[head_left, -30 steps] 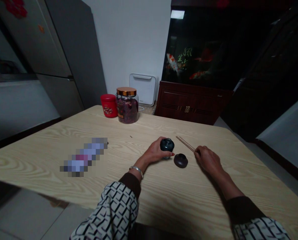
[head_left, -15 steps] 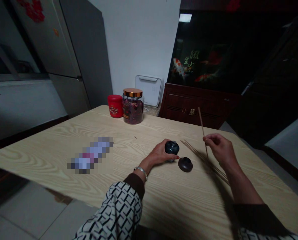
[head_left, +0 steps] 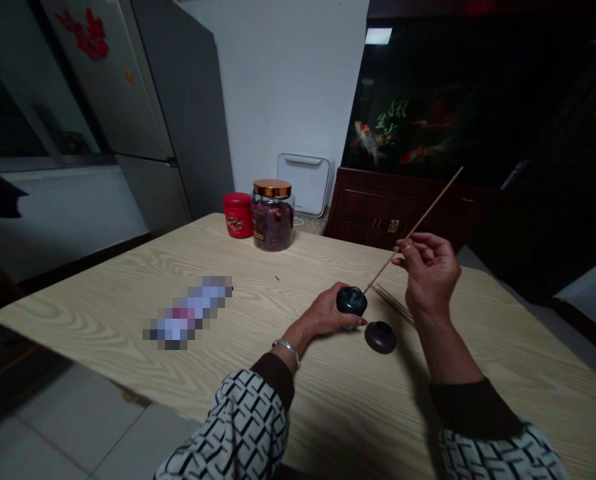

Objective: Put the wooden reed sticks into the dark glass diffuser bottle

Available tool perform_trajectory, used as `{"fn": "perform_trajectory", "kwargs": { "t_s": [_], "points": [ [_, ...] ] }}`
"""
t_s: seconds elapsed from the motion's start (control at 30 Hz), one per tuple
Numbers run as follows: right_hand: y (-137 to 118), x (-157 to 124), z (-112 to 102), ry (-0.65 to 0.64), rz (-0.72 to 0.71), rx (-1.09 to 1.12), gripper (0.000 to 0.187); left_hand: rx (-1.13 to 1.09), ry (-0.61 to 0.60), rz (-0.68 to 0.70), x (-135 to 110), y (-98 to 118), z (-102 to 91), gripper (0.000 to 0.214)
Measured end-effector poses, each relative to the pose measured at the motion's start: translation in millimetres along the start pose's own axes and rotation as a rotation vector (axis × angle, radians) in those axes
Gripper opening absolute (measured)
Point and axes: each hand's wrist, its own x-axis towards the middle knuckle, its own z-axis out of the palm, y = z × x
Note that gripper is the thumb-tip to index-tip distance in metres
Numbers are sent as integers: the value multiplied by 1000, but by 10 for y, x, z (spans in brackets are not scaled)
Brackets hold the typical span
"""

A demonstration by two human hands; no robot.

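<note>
My left hand is wrapped around a small dark round pot that stands on the light wooden table. My right hand pinches one thin stick above the table, its lower tip angled down at the top of the pot. A dark round lid lies just right of the pot. Several more sticks lie on the table under my right hand.
At the table's far edge stand a red tin and a glass jar with a copper lid. A blurred flat object lies to the left. A fridge, a fish tank and a wooden cabinet stand behind.
My right hand lifted one stick off the pile, raised it and tilted it until its lower tip came to the pot. My left hand stayed on the pot.
</note>
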Motion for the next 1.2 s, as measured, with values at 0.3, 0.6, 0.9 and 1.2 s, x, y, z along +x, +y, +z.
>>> {"fn": "perform_trajectory", "kwargs": {
  "t_s": [0.3, 0.6, 0.9, 1.2],
  "points": [
    [59, -115, 89, -50, -26, -49, 31, -21, -11, -13, 2, -2, 0, 73],
    [196, -448, 64, -245, 100, -119, 30, 28, -15, 8, 12, -2, -9, 73],
    [465, 6, -869, -321, 102, -926, 16, -13, -11, -30, -14, 30, -13, 74],
    [778, -55, -1256, -793, 276, -1490, 19, 0, -22, -12, -16, 70, -13, 70]
  ]
}}
